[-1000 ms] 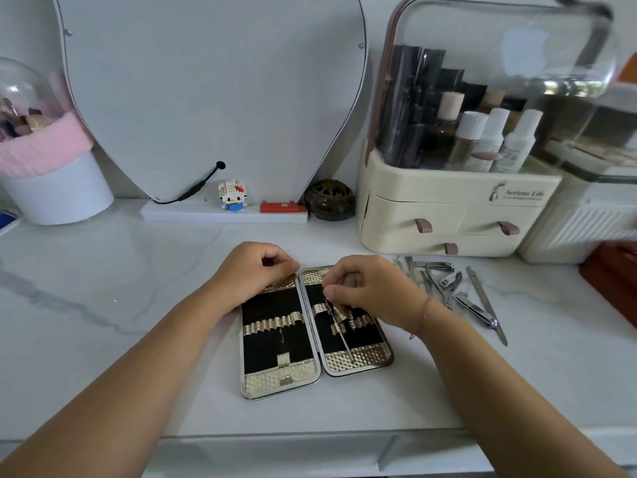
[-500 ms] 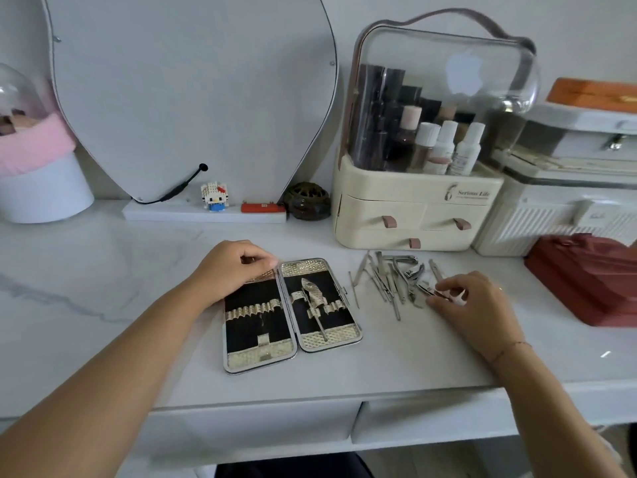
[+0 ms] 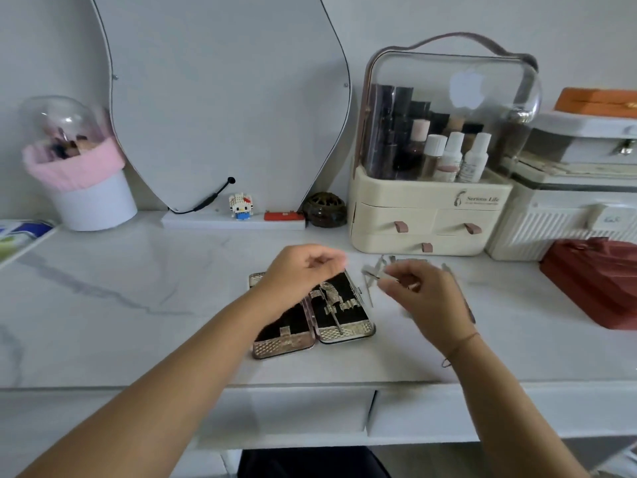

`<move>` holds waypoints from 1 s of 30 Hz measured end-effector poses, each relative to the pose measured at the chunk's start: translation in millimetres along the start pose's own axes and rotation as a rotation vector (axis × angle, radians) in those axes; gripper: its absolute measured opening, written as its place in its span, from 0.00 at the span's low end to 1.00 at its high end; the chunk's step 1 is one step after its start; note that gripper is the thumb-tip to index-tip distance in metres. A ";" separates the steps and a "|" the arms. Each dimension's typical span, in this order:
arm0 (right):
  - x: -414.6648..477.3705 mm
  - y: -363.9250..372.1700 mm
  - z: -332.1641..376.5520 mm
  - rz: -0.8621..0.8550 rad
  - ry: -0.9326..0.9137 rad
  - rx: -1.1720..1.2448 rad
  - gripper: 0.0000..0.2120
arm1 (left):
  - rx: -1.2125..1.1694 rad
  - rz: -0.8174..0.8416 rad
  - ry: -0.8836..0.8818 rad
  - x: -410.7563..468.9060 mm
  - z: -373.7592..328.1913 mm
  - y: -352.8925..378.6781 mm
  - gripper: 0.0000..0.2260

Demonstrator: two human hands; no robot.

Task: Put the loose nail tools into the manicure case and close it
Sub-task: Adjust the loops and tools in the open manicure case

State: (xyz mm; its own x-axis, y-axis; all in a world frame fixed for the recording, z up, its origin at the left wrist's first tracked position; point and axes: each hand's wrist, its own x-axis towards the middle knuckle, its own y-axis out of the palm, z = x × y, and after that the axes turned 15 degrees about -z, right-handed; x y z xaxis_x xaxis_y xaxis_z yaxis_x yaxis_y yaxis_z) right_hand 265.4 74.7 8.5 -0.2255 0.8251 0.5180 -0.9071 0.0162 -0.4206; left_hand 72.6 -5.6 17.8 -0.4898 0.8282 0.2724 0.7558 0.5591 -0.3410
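Observation:
The manicure case point(image 3: 348, 331) lies open on the white marble tabletop, black lining and gold edges showing. One slim metal tool point(image 3: 333, 307) sits strapped in its right half. My left hand point(image 3: 303, 270) hovers over the case's upper left part with fingers loosely curled and nothing seen in them. Just right of the case, my right hand point(image 3: 425, 296) pinches a small metal nail tool point(image 3: 389, 276) lifted off the table. Several loose metal tools point(image 3: 370, 277) lie behind and under that hand, partly hidden and blurred.
A cream cosmetics organiser point(image 3: 427, 215) with a clear lid stands right behind the loose tools. A red pouch point(image 3: 596, 277) lies at the right, a white box point(image 3: 565, 219) behind it. A mirror point(image 3: 220, 98), small figure point(image 3: 241, 205) and dark jar point(image 3: 325, 210) stand at the back, a pink-rimmed holder point(image 3: 86, 181) far left.
My right hand has picked a tool from the loose pile and moved left toward the case. My left hand has lifted and shifted right over the case.

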 end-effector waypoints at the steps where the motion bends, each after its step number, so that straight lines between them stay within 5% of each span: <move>1: -3.1 10.3 10.1 0.054 0.003 0.055 0.02 | -0.033 0.025 -0.018 -5.5 -2.4 4.9 0.10; 16: -26.6 52.8 43.8 0.231 0.447 0.762 0.07 | -0.243 -0.106 -0.210 -41.5 -0.9 -28.6 0.09; 21: -32.8 56.2 41.8 0.260 0.419 0.835 0.03 | -0.297 -0.197 -0.366 -39.1 5.0 -37.6 0.07; 26: -34.1 59.9 39.1 0.273 0.162 0.607 0.06 | -0.463 -0.262 -0.515 -39.8 6.9 -43.5 0.08; 30: -36.2 64.7 48.2 0.109 0.270 0.619 0.02 | -0.464 -0.241 -0.483 -45.8 6.0 -43.3 0.07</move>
State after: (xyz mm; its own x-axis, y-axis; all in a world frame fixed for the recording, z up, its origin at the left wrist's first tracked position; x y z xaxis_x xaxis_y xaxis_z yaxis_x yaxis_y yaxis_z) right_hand 197.8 18.6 -1.6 -0.3037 0.9168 0.2592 -0.9384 -0.3350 0.0853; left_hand 59.7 -67.6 14.7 -0.7233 0.6683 -0.1737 0.6567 0.7435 0.1258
